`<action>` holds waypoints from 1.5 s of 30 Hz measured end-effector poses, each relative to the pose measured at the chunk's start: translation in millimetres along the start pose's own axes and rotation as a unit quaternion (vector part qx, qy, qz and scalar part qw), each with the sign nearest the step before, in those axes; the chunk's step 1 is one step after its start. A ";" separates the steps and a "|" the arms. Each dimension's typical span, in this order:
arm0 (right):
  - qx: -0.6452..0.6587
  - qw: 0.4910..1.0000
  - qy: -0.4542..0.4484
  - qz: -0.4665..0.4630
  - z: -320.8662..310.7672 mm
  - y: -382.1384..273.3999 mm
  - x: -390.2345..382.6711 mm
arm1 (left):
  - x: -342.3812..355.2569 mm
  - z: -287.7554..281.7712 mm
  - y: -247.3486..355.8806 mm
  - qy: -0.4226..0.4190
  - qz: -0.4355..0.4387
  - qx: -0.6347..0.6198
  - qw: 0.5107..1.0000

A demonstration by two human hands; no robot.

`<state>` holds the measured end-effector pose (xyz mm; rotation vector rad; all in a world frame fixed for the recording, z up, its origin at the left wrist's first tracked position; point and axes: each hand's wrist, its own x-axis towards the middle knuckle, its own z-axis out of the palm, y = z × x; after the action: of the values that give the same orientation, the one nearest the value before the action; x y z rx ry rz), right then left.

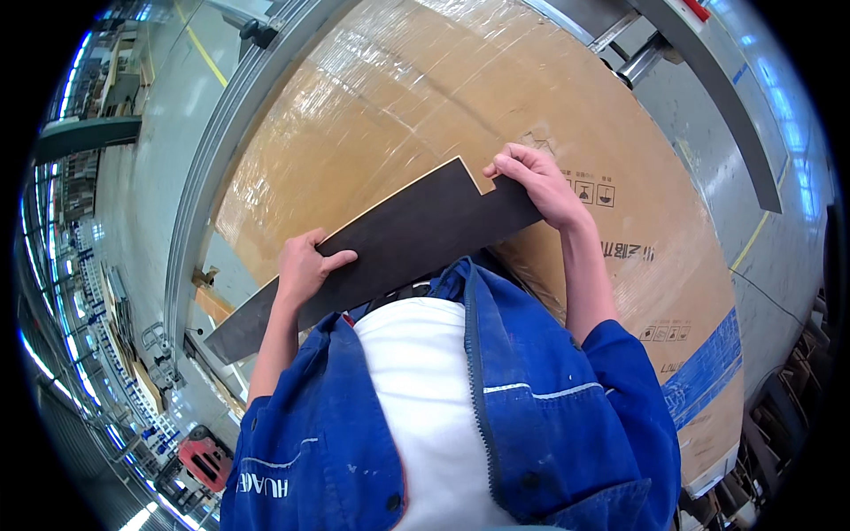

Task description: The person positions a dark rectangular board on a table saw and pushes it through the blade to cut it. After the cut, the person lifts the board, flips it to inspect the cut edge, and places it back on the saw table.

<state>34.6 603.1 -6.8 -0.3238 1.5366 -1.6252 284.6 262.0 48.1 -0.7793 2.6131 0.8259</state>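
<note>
Over cardboard, a black panel extends past the left grip

The board had a smooth, matt dark face and a pale, raw edge that looked like wood. The cardboard was papery, under clear plastic film that was glossy and wrinkled. The blue strip had a creased, plastic-like shine. The rail looked like smooth metal. The jacket was matt cloth, the shirt softer cloth, the floor smooth with a faint sheen.
</note>
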 end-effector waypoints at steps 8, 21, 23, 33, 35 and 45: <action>0.093 0.988 0.023 0.118 6.5 -5.9 21.8 | 11.4 4.2 -1.8 0.020 -0.016 0.025 0.999; -0.089 0.988 0.123 -0.039 0.0 19.9 19.4 | 35.2 32.4 -28.0 0.002 -0.014 0.059 0.998; -0.106 0.984 0.140 -0.033 -1.6 21.8 18.9 | 36.8 35.2 -27.1 -0.001 -0.005 0.057 0.998; -0.039 0.993 0.107 0.035 -13.6 23.0 14.6 | 34.4 35.1 -19.7 -0.017 -0.019 0.073 0.997; -0.008 0.994 0.107 0.031 -14.5 28.7 14.6 | 33.0 34.6 -16.8 -0.014 -0.014 0.072 0.997; -0.027 0.988 0.146 0.031 -9.2 33.9 16.2 | 34.4 35.5 -17.8 -0.014 -0.014 0.079 0.997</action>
<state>31.9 601.9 -45.3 -0.0677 1.7929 -1.6382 270.8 257.0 -2.4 -0.7528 2.5984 0.6098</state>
